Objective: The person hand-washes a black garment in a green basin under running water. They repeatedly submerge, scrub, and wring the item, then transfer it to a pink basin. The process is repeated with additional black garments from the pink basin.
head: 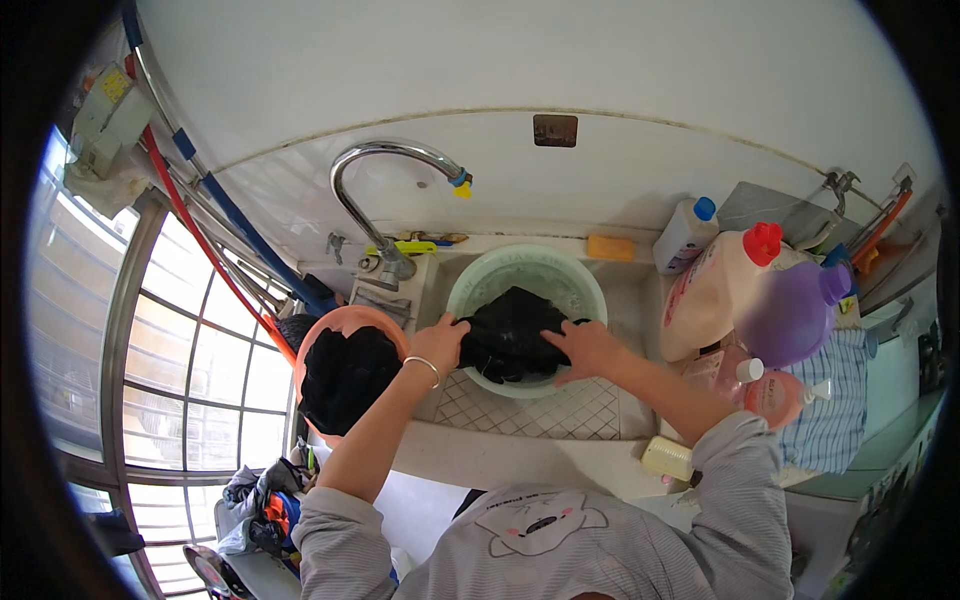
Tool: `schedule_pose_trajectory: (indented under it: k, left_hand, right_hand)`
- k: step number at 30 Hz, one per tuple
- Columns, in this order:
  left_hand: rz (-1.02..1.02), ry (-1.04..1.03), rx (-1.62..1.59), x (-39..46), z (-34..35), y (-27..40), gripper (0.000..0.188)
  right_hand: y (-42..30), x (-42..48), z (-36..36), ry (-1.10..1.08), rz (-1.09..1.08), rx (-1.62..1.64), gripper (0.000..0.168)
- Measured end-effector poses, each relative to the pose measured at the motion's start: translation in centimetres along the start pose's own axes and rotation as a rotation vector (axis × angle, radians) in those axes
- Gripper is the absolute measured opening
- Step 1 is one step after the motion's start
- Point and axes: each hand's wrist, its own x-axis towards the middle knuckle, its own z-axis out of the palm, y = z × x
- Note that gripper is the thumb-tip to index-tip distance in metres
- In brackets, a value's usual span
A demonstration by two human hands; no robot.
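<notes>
A pale green plastic basin point(592, 281) stands in a utility sink, with water in it. Black cloth point(514, 330) lies partly in the water and bunches over the basin's near side. My left hand point(440, 343) grips the cloth's left edge at the rim, a bangle on its wrist. At the right edge of the cloth is my right hand point(589, 349), fingers spread, thumb against the fabric; whether its fingers close on it is unclear. To the left, an orange plastic basin point(394, 324) holds more black cloth point(349, 379).
A chrome faucet point(397, 150) arches behind the basin. An orange sponge point(610, 247) rests on the sink's back ledge point(517, 241). Detergent bottles point(712, 292) crowd the right side, near a striped cloth point(829, 397). A yellow soap box point(667, 458) sits on the front edge.
</notes>
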Motion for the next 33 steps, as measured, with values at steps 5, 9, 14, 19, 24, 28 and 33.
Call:
schedule_pose_trajectory:
  k: [5, 9, 14, 19, 24, 28, 33]
  left_hand:
    - [0.096, -0.05, 0.157, -2.4, -1.3, 3.5, 0.021]
    - [0.448, 0.175, 0.366, -6.0, -2.6, 4.4, 0.013]
    - [0.244, 0.167, 0.047, -6.3, 0.5, 3.0, 0.023]
    - [0.135, 0.064, -0.252, -7.3, -1.9, 4.5, 0.044]
    - [0.32, -0.282, -0.052, -9.0, -7.0, 6.5, 0.071]
    - [0.299, -0.236, 0.066, -8.1, -7.8, 6.3, 0.072]
    - [-0.026, -0.059, 0.051, -5.7, -11.8, 4.9, 0.039]
  right_hand:
    - [0.0, -0.3, 3.1, -0.022, 0.039, -0.167, 0.048]
    - [-0.5, -2.8, 0.5, -0.055, -0.102, -0.103, 0.037]
    - [0.2, -5.4, -1.0, 0.229, -0.097, 0.122, 0.025]
    - [0.5, -6.9, -2.2, 0.339, -0.041, 0.417, 0.021]
    - [0.1, -8.7, -4.2, 0.112, -0.096, 0.085, 0.023]
    - [0.3, -7.7, -2.8, 0.163, -0.053, -0.058, 0.02]
    - [0.2, -6.9, -10.2, 0.338, 0.085, 0.068, 0.025]
